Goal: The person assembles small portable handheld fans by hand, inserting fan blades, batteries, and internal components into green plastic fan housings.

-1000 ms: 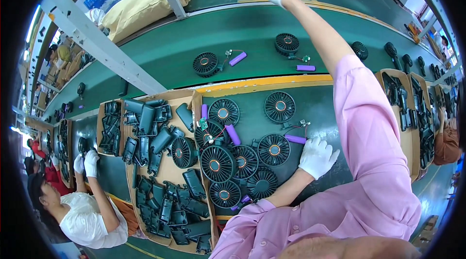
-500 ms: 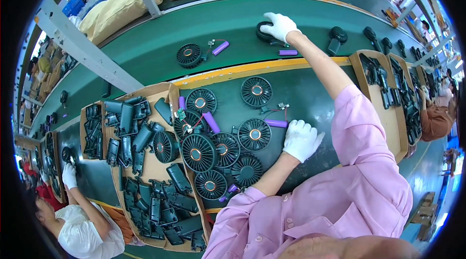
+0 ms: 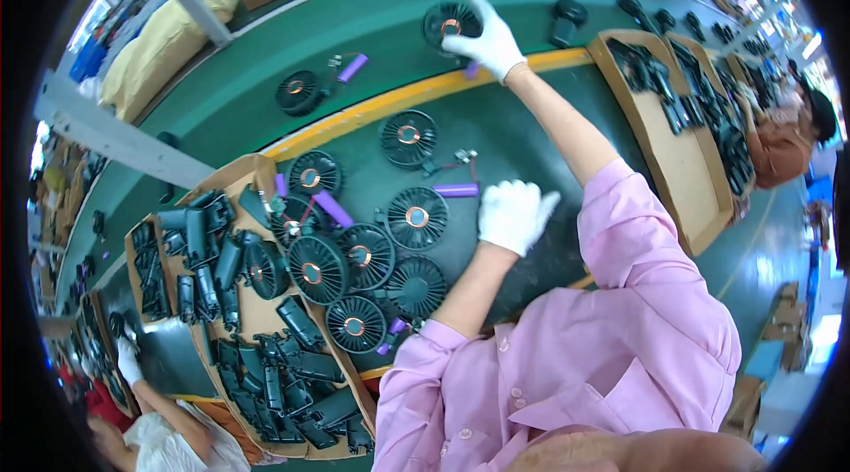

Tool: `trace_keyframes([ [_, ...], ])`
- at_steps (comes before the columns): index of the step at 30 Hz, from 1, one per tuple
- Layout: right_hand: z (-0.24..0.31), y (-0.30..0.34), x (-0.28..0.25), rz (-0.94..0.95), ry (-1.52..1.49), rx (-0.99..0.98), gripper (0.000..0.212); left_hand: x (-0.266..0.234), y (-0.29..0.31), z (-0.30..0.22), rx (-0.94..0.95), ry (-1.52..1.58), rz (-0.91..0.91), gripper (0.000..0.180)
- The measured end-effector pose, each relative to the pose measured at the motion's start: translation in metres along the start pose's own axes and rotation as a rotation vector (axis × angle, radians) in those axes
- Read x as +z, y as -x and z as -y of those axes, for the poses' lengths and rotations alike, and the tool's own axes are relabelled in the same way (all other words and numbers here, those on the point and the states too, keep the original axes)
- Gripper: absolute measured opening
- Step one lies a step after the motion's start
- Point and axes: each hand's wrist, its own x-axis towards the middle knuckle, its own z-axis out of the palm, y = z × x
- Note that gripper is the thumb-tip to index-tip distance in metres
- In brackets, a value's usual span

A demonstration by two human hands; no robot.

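Note:
Reaching over the green conveyor belt (image 3: 381, 7), my gloved right hand (image 3: 491, 38) grips a round black fan head (image 3: 450, 23) by its right edge, thumb below and fingers above. The fan's copper-coloured centre ring shows. A purple cylindrical battery (image 3: 471, 71) is partly hidden behind that hand. My gloved left hand (image 3: 516, 217) rests on the dark green table, fingers loosely curled and thumb apart, with nothing visible in it. Beside it lies a purple battery (image 3: 456, 190) wired to a small circuit board (image 3: 464, 156). Several black fan heads (image 3: 417, 217) sit to its left.
A carton (image 3: 243, 173) of black plastic housings stands left; another long carton (image 3: 704, 220) is at right. On the belt lie another fan head (image 3: 299, 93) with a battery (image 3: 352, 68), and a handheld fan (image 3: 567, 22). Co-workers sit at both sides. A white metal post (image 3: 124, 131) rises at left.
My right hand now has the fan head tilted so its copper ring shows; before, it lay under my fingers. The whole view has shifted. My left hand stays resting on the table.

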Motion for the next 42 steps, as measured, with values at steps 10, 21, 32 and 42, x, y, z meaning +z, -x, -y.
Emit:
trace_keyframes([
  [10, 0.047, 0.107, -0.14, -0.207, -0.788, 0.079, 0.07, -0.001, 0.002, -0.001, 0.049, -0.001, -0.066, 0.035],
  [21, 0.064, 0.222, -0.188, -0.201, -0.814, 0.35, 0.067, -0.044, 0.02, -0.009, 0.011, -0.071, 0.368, 0.051],
  [32, 0.089, 0.243, -0.134, -0.158, -0.467, 0.243, 0.069, -0.011, 0.026, -0.018, -0.377, 1.18, 0.25, 0.024],
  [42, 0.056, 0.241, -0.113, -0.206, -0.672, 0.375, 0.055, -0.008, 0.032, -0.031, -0.6, 1.699, 0.399, 0.022],
])
